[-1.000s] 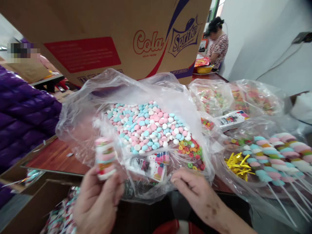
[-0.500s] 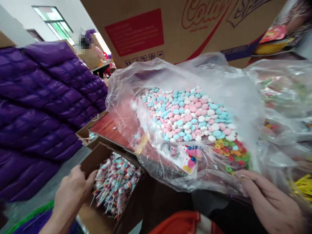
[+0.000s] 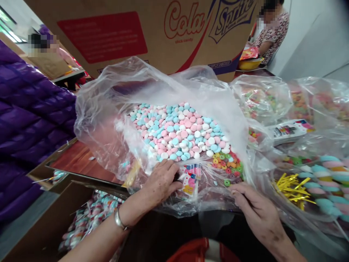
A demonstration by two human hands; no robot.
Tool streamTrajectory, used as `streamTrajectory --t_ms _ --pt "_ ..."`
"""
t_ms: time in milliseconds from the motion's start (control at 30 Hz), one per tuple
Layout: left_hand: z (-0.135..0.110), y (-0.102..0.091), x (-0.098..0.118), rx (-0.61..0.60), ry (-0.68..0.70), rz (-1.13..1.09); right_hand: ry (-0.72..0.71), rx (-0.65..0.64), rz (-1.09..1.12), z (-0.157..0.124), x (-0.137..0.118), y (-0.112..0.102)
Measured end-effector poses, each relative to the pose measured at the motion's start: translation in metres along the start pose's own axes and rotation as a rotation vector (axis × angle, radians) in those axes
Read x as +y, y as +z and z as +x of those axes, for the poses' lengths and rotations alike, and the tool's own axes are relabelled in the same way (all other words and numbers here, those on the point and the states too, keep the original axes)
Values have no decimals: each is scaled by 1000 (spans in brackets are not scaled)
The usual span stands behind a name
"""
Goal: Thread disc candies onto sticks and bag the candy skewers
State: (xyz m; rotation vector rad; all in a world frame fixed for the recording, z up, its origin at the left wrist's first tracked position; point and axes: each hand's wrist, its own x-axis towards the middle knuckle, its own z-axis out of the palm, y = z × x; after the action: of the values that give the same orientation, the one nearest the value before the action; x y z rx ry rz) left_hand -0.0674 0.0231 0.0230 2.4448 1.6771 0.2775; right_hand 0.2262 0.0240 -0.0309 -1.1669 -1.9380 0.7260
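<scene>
At the centre of the frame, the left hand (image 3: pixel 156 185) lay half bent on the printed cards (image 3: pixel 190 183); whether it gripped one, I could not tell. To the right, the right hand (image 3: pixel 256 203) had its fingertips closed beside the front edge of the clear plastic bag (image 3: pixel 174 92), perhaps pinching it. If this plastic were tugged, the pastel candies (image 3: pixel 177 136) could slide over the cards. Half a second earlier, the left hand was at the lower-left carton (image 3: pixel 40 225).

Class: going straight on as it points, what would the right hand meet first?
Likely the green ring just ahead of the right hand, though clear plastic may come first; depth is unclear.
</scene>
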Motion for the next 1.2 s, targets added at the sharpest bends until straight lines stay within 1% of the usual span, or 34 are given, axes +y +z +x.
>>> streamTrajectory --t_ms 100,267,367,467,600,767,867,933,1000,1067,1133,1200 --pt "0 7 -4 2 23 4 -17 16 -1 1 -2 0" --pt "0 15 0 37 46 16 -23 21 7 1 -4 2" --pt "2 15 3 51 71 15 -16 29 22 1 -6 4" --pt "3 12 6 41 86 -10 -1 35 33 1 -7 4" --pt "3 11 4 42 84 -41 4 31 47 1 -7 4" --pt "7 20 -1 97 97 -58 -2 29 60 2 -7 5" --pt "9 20 1 134 112 -76 5 25 78 3 -8 5" --pt "10 14 7 161 122 -90 14 32 90 3 -10 3" --pt "12 7 15 213 143 -112 31 58 88 4 -15 -1" --pt "15 1 27 301 202 -132 44 74 84 8 -25 -6" --pt "20 -1 41 393 277 -132 56 56 103 14 -37 -10" --pt "25 0 55 436 344 -120 70 22 158 21 -48 -11"
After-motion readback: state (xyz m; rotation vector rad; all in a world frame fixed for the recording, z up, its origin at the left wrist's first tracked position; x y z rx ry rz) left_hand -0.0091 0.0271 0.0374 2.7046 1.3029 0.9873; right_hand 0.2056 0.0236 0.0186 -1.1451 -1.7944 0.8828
